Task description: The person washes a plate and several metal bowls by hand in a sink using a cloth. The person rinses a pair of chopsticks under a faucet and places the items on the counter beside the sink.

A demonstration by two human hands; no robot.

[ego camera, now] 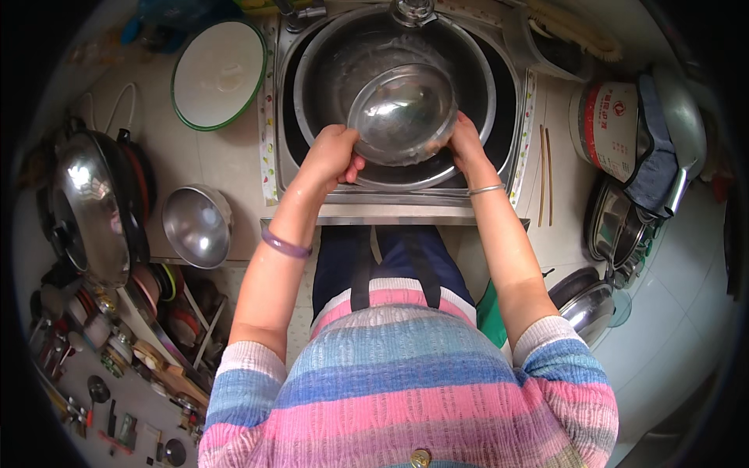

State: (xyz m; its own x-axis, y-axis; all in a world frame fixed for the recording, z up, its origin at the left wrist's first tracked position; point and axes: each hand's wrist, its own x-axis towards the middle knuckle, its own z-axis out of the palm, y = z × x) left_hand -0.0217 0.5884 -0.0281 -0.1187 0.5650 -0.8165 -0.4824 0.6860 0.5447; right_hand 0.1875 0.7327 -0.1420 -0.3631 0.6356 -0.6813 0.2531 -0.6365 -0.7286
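Note:
My left hand grips the left rim of a shiny, shallow round bowl. On the opposite side, my right hand has hold of the same bowl, its fingertips partly hidden behind the rim. The bowl is tilted above a large metal basin, and I cannot tell whether it is clear or metal. Water seems to lie in the basin, which sits inside a stainless steel sink. Over the basin's far rim hangs a chrome faucet head.
Left of the sink are a green-rimmed white enamel basin, a steel bowl and a lidded pan. Two chopsticks lie on the right counter. Beyond them stand a printed tub with a dark cloth and several pots.

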